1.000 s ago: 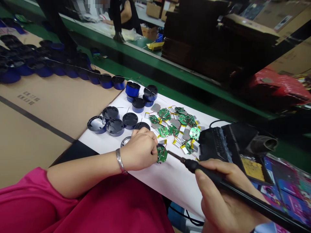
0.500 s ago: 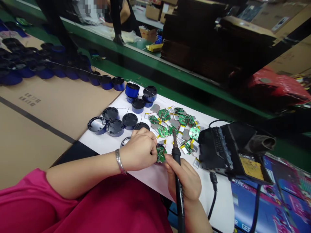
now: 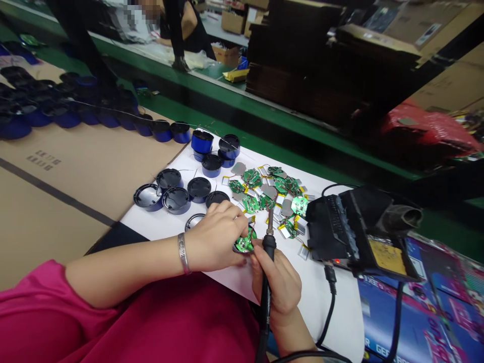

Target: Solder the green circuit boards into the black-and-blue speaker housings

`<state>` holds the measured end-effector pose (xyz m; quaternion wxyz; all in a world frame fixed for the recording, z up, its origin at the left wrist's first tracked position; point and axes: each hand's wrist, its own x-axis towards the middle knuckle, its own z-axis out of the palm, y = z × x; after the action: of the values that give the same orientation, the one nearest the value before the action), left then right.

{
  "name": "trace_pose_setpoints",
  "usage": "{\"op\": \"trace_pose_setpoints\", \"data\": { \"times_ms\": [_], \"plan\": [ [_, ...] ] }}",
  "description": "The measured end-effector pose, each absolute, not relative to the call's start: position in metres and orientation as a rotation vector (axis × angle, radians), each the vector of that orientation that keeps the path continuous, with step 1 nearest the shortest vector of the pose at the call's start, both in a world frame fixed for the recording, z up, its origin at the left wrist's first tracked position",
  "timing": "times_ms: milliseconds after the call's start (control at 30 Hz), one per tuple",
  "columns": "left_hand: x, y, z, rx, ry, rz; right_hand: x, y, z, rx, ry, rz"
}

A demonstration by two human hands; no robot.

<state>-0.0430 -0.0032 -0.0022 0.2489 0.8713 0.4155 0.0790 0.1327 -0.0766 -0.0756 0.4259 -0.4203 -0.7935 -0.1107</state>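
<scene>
My left hand (image 3: 217, 237) is closed around a round green circuit board (image 3: 245, 243), its fingers curled over the board's left side. A dark rim shows under the board's lower edge; what it belongs to is mostly hidden. In my right hand (image 3: 279, 280) is a black soldering iron (image 3: 267, 262), its metal tip pointing up and away from the board. The right thumb and fingertips also touch the board's right edge. Just beyond my hands lies a pile of green circuit boards (image 3: 251, 176) with small silver battery packs. Several round black-and-blue cases (image 3: 176, 199) stand open to the left.
On the right stands a black soldering stand (image 3: 333, 227) with a yellow sponge (image 3: 387, 257) and a cable (image 3: 330, 297). Many more blue cases (image 3: 64, 116) line the cardboard (image 3: 86, 156) at the left. Across the green bench (image 3: 212, 101) a person (image 3: 189, 30) sits.
The circuit board has turned so that more of its green face shows, and the dark rim appears beneath it. My right hand and soldering iron have shifted slightly left.
</scene>
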Motion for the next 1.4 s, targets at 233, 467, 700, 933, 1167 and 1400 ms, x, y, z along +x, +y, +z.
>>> {"op": "trace_pose_setpoints", "data": {
  "times_ms": [233,467,700,933,1167,1400],
  "plan": [
    [-0.032,0.0,0.006,2.619,1.043,0.011,0.138,-0.078,-0.074,-1.085,-1.897,-0.315],
    [-0.016,0.051,0.044,2.769,1.042,0.098,0.136,-0.08,-0.077,-1.068,-1.786,-0.325],
    [0.044,0.177,0.045,2.722,1.432,0.181,0.132,-0.074,-0.085,-1.008,-1.724,-0.381],
    [0.072,0.239,0.031,2.569,1.657,0.127,0.132,-0.069,-0.094,-0.989,-1.662,-0.418],
    [0.06,0.226,0.057,2.571,1.632,0.215,0.134,-0.072,-0.093,-1.023,-1.649,-0.383],
    [-0.027,0.122,0.073,2.676,1.298,0.118,0.138,-0.079,-0.097,-1.132,-1.625,-0.334]
  ]
}}
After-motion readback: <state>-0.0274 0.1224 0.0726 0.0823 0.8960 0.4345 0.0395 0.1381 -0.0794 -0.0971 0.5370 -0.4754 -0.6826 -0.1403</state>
